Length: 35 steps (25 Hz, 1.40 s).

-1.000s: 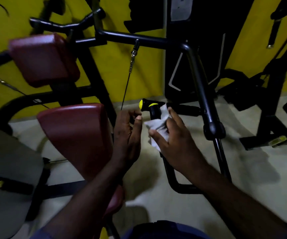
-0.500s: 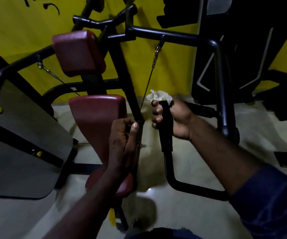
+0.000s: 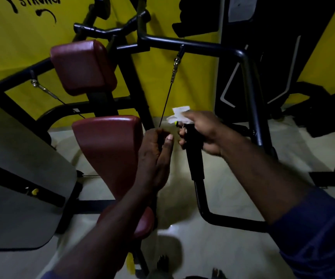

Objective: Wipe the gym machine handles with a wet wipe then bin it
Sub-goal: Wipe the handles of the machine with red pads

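Observation:
A black machine handle (image 3: 196,158) with a yellow end cap stands upright in the middle of the head view. My right hand (image 3: 205,132) wraps the top of this handle with a white wet wipe (image 3: 177,115) pressed against it; the wipe sticks out above my fingers. My left hand (image 3: 155,156) is closed around a thin dark bar just left of the handle, by the lower end of a black cable (image 3: 165,105).
A maroon seat pad (image 3: 106,154) and a maroon back pad (image 3: 82,67) lie left of my hands. A black frame tube (image 3: 251,93) runs over and down the right side. A grey plate (image 3: 11,178) is at the far left. Yellow wall behind, pale floor below.
My right hand has moved from the side of the handle to grip its top, carrying the wipe up over the end cap. My left hand keeps hold of the thin bar. The view has shifted left.

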Each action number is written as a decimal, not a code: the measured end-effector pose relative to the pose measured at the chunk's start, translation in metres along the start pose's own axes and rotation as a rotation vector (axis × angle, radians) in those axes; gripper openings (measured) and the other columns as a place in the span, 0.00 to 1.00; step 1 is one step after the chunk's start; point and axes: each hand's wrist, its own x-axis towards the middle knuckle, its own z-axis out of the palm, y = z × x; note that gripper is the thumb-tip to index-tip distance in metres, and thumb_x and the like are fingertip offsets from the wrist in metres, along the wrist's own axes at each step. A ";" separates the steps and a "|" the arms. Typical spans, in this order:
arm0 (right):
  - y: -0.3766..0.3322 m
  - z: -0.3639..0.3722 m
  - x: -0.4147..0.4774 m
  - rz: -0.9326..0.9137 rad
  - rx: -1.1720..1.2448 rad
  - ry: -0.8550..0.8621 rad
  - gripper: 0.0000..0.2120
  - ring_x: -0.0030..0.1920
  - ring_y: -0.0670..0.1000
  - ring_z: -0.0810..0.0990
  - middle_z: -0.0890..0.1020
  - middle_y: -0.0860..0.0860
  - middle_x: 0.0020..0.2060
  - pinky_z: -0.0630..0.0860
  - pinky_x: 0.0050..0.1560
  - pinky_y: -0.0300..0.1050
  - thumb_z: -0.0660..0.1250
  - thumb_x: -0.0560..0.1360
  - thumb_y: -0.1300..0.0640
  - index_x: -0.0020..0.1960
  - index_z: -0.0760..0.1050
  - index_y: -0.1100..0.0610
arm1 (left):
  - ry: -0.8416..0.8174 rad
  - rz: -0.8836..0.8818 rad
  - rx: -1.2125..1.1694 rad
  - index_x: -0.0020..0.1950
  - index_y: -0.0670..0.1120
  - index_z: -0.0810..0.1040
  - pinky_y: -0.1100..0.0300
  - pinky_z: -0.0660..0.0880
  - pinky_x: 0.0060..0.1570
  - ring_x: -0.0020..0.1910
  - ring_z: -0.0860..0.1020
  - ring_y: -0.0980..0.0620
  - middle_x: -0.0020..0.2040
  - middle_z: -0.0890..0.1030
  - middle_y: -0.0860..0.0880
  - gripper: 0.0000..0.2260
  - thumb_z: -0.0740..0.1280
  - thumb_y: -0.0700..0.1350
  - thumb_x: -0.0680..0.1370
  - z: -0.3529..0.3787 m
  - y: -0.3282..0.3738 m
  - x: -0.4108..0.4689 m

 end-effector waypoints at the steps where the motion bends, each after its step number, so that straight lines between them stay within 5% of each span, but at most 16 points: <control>1: 0.008 0.001 -0.005 0.028 0.160 0.009 0.24 0.27 0.54 0.74 0.76 0.55 0.28 0.74 0.33 0.46 0.58 0.85 0.48 0.37 0.79 0.58 | -0.032 0.024 -0.020 0.59 0.47 0.78 0.61 0.76 0.49 0.50 0.80 0.55 0.53 0.80 0.50 0.06 0.64 0.47 0.84 0.000 -0.001 0.006; 2: 0.018 0.004 -0.011 0.007 0.144 0.101 0.26 0.27 0.54 0.75 0.77 0.55 0.29 0.75 0.33 0.46 0.55 0.85 0.43 0.39 0.78 0.58 | -0.065 0.052 -0.034 0.61 0.46 0.78 0.64 0.76 0.51 0.53 0.80 0.58 0.55 0.80 0.51 0.08 0.64 0.45 0.84 -0.002 -0.003 0.012; 5: 0.051 0.013 -0.044 -0.144 -0.614 0.415 0.30 0.34 0.52 0.84 0.85 0.54 0.37 0.82 0.40 0.50 0.49 0.82 0.32 0.49 0.77 0.55 | -0.187 0.174 -0.071 0.64 0.45 0.81 0.60 0.78 0.57 0.57 0.81 0.58 0.58 0.83 0.51 0.12 0.65 0.43 0.82 -0.011 -0.009 0.033; 10: 0.021 0.034 -0.017 -0.247 -1.024 0.623 0.18 0.54 0.62 0.82 0.85 0.60 0.51 0.76 0.49 0.51 0.57 0.85 0.44 0.61 0.75 0.57 | -0.213 0.274 -0.122 0.59 0.43 0.82 0.53 0.78 0.56 0.56 0.82 0.48 0.56 0.84 0.47 0.13 0.62 0.37 0.77 -0.022 -0.027 0.076; 12: 0.000 0.039 0.003 -0.232 -0.935 0.632 0.17 0.45 0.61 0.84 0.85 0.60 0.43 0.80 0.46 0.52 0.57 0.84 0.49 0.53 0.80 0.59 | -0.136 0.245 -0.167 0.58 0.42 0.80 0.61 0.75 0.54 0.54 0.80 0.50 0.55 0.82 0.47 0.12 0.63 0.37 0.77 -0.021 -0.030 0.087; 14: -0.008 0.030 0.007 -0.068 -0.528 0.530 0.16 0.30 0.55 0.79 0.80 0.56 0.33 0.80 0.32 0.49 0.60 0.84 0.51 0.44 0.79 0.59 | -0.156 0.253 -0.213 0.57 0.42 0.80 0.68 0.72 0.50 0.52 0.78 0.53 0.55 0.80 0.46 0.10 0.65 0.39 0.78 -0.015 -0.032 0.090; 16: -0.003 0.029 -0.006 0.060 -0.085 0.344 0.15 0.28 0.52 0.72 0.74 0.52 0.31 0.72 0.30 0.44 0.61 0.84 0.50 0.42 0.77 0.56 | -0.212 0.251 -0.271 0.56 0.43 0.80 0.67 0.73 0.48 0.52 0.78 0.53 0.54 0.79 0.48 0.07 0.67 0.40 0.79 -0.008 -0.033 0.088; 18: 0.011 0.033 -0.017 -0.005 0.041 0.390 0.18 0.29 0.51 0.72 0.74 0.52 0.33 0.70 0.30 0.43 0.57 0.85 0.46 0.44 0.75 0.56 | -0.243 0.262 -0.326 0.55 0.44 0.80 0.63 0.75 0.48 0.53 0.79 0.53 0.54 0.78 0.51 0.06 0.67 0.38 0.79 -0.005 -0.034 0.086; 21: 0.044 0.046 -0.049 -0.003 -0.424 0.619 0.33 0.30 0.54 0.81 0.82 0.53 0.32 0.78 0.33 0.47 0.48 0.83 0.33 0.47 0.78 0.58 | -0.322 0.356 -0.361 0.56 0.44 0.82 0.66 0.73 0.50 0.52 0.78 0.61 0.53 0.80 0.53 0.08 0.68 0.36 0.79 -0.004 -0.043 0.092; 24: 0.091 0.055 -0.101 0.044 -0.794 0.659 0.31 0.35 0.51 0.86 0.86 0.52 0.36 0.81 0.44 0.48 0.51 0.78 0.27 0.50 0.79 0.51 | -0.432 0.448 -0.354 0.58 0.46 0.85 0.68 0.73 0.50 0.49 0.80 0.59 0.51 0.85 0.54 0.08 0.69 0.42 0.81 -0.003 -0.041 0.099; 26: 0.094 0.058 -0.105 0.039 -0.851 0.677 0.24 0.45 0.41 0.86 0.87 0.44 0.42 0.78 0.51 0.38 0.57 0.79 0.31 0.58 0.80 0.46 | -0.441 0.460 -0.332 0.54 0.48 0.87 0.68 0.72 0.43 0.42 0.80 0.59 0.44 0.86 0.53 0.07 0.70 0.47 0.81 -0.003 -0.034 0.106; 28: 0.071 0.059 -0.083 -0.026 -0.897 0.720 0.15 0.46 0.33 0.82 0.85 0.37 0.39 0.74 0.50 0.34 0.62 0.81 0.39 0.53 0.83 0.46 | -0.479 0.420 -0.311 0.47 0.47 0.88 0.59 0.73 0.38 0.37 0.80 0.53 0.36 0.85 0.48 0.11 0.69 0.51 0.81 0.000 -0.027 0.115; 30: 0.039 0.062 -0.049 -0.067 -0.924 0.765 0.10 0.36 0.38 0.82 0.84 0.45 0.33 0.75 0.40 0.38 0.65 0.81 0.48 0.45 0.81 0.50 | -0.560 0.342 -0.345 0.41 0.45 0.86 0.52 0.76 0.35 0.34 0.82 0.47 0.32 0.83 0.44 0.17 0.66 0.54 0.82 0.000 -0.023 0.126; 32: 0.013 0.059 -0.019 -0.067 -0.904 0.811 0.03 0.37 0.46 0.85 0.85 0.49 0.38 0.79 0.37 0.41 0.67 0.80 0.56 0.51 0.80 0.52 | -0.561 0.335 -0.350 0.36 0.43 0.83 0.50 0.73 0.31 0.30 0.80 0.46 0.29 0.80 0.44 0.21 0.64 0.52 0.84 -0.001 -0.018 0.128; 35: 0.006 0.051 -0.015 -0.059 -0.779 0.722 0.08 0.34 0.49 0.84 0.85 0.52 0.36 0.79 0.33 0.42 0.64 0.81 0.60 0.58 0.79 0.53 | -0.493 0.369 -0.295 0.38 0.39 0.83 0.46 0.71 0.34 0.32 0.78 0.45 0.31 0.80 0.40 0.23 0.62 0.52 0.84 -0.002 -0.011 0.119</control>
